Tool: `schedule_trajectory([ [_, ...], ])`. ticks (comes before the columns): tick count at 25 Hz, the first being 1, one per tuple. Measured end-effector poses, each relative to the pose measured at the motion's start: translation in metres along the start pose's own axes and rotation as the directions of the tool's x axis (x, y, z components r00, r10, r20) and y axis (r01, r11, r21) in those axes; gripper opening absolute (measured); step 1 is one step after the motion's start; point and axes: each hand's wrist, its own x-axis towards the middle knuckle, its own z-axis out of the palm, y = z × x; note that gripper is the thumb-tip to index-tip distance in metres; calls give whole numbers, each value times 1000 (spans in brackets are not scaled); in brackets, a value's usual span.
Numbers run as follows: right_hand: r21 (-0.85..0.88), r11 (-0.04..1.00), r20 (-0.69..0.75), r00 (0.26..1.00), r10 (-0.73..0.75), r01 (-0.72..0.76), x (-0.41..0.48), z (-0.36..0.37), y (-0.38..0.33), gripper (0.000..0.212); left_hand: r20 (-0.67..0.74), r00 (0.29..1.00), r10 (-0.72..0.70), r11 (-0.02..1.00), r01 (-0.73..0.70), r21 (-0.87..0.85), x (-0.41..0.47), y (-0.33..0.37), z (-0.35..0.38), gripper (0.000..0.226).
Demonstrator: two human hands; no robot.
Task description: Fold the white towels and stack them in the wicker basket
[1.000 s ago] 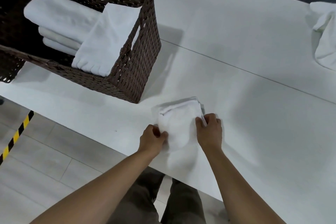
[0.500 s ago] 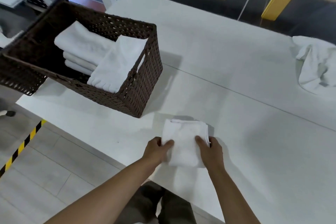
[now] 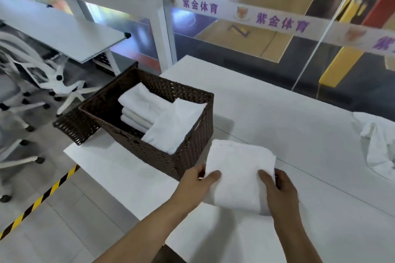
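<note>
A folded white towel [image 3: 238, 172] is held just above the white table [image 3: 277, 113], to the right of the dark wicker basket [image 3: 190, 145]. My left hand [image 3: 195, 186] grips its left edge, thumb on top. My right hand [image 3: 279, 193] grips its right edge the same way. Inside the basket lies a stack of folded towels [image 3: 139, 109], and another folded towel [image 3: 175, 126] leans against the basket's right wall. An unfolded white towel [image 3: 378, 143] lies crumpled at the table's right edge.
The basket's lid [image 3: 74, 126] hangs off the table's left edge. White office chairs [image 3: 32, 74] and a second white desk [image 3: 64, 34] stand to the left. A black-and-yellow floor stripe [image 3: 40, 198] runs below. A glass wall [image 3: 277, 28] stands behind the table.
Both hands finished pressing the towel's fold and lifted the folded towel off the table, toward the basket. The camera tilted up, bringing the room beyond into view.
</note>
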Motion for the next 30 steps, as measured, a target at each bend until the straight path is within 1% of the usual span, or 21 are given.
schedule_trajectory([
  [2,21,999,-4,1000,-24,24,-1,12,-24,16,-5,999,33,999,-33,-25,2,20,-17,20],
  [5,68,997,-14,999,-32,33,-1,38,-52,13,-17,999,34,996,-36,-76,11,43,-49,11],
  [6,82,996,-22,999,-31,32,-2,51,-61,13,-13,999,31,997,-31,-75,16,48,-63,13],
  [7,97,995,-29,999,-25,28,-3,64,-69,13,-6,1000,27,998,-27,-65,21,53,-77,16],
  [11,129,992,-67,998,8,1,-5,124,-97,13,44,998,55,998,-53,-43,54,61,-139,17],
  [14,129,992,-104,994,18,-4,-3,169,-112,11,64,996,54,998,-57,35,87,60,-184,29],
  [16,84,996,-126,992,21,-10,1,198,-118,13,60,995,77,990,-84,115,110,58,-210,28],
  [18,14,1000,-113,993,18,-16,6,223,-124,14,53,995,87,972,-97,213,130,57,-230,26],
  [22,-155,988,-113,993,-30,12,27,261,-136,5,79,996,45,932,-70,356,181,57,-250,21],
  [24,-248,969,-99,994,-43,17,44,275,-142,8,97,995,34,907,-71,415,208,57,-251,22],
  [27,-368,930,-122,991,-49,1,71,286,-142,14,119,993,-19,903,-34,428,245,58,-240,30],
  [29,-412,911,-170,981,-91,13,85,288,-138,21,142,988,-65,903,-2,430,265,53,-228,24],
  [30,-464,885,-181,975,-132,34,89,289,-136,30,150,985,-82,891,5,454,273,51,-222,21],
])
